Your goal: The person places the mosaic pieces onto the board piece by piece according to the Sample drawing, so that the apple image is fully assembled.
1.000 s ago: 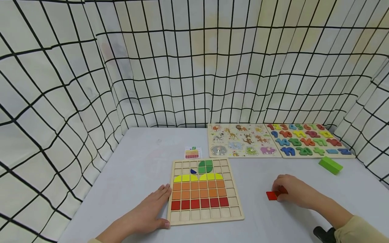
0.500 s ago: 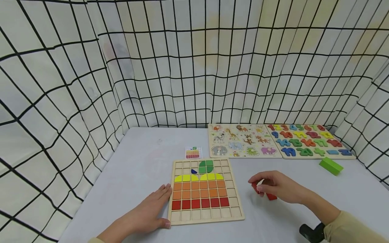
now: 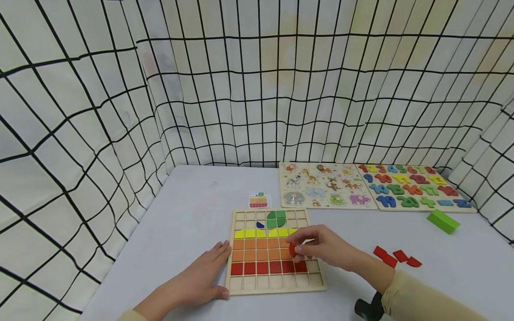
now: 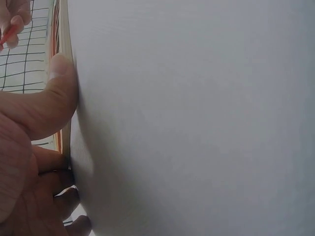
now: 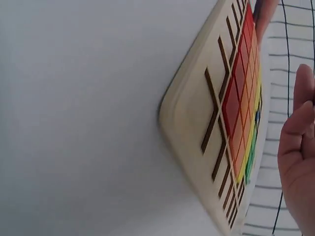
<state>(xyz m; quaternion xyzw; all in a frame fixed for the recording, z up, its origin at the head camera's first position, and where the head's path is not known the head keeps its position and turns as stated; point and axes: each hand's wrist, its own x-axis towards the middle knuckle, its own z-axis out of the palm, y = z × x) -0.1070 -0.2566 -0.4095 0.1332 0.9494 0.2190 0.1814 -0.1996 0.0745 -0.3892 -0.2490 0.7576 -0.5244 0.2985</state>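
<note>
A wooden grid board [image 3: 242,286] lies on the white table, filled with yellow, orange and red rows, several green pieces and one blue piece [image 3: 260,224]. Along its left edge my left hand [image 3: 196,278] rests, fingers extended and thumb near the lower corner; the left wrist view shows the thumb [image 4: 60,81] against the board's side. My right hand [image 3: 329,247] pinches a red tile [image 3: 292,250] above the right part of the board. The tile's exact shape is partly hidden by the fingers. In the right wrist view only part of that hand [image 5: 299,157] shows.
Loose red pieces [image 3: 400,256] lie right of the board, under the right forearm's far side. A small picture card [image 3: 259,200] sits behind the board. Farther back are an animal puzzle [image 3: 327,185], a number puzzle [image 3: 413,189] and a green block [image 3: 443,221]. Black netting surrounds the table.
My right hand picked up a red tile from the loose pieces and carried it left over the board. My left hand stays at the board's edge.
</note>
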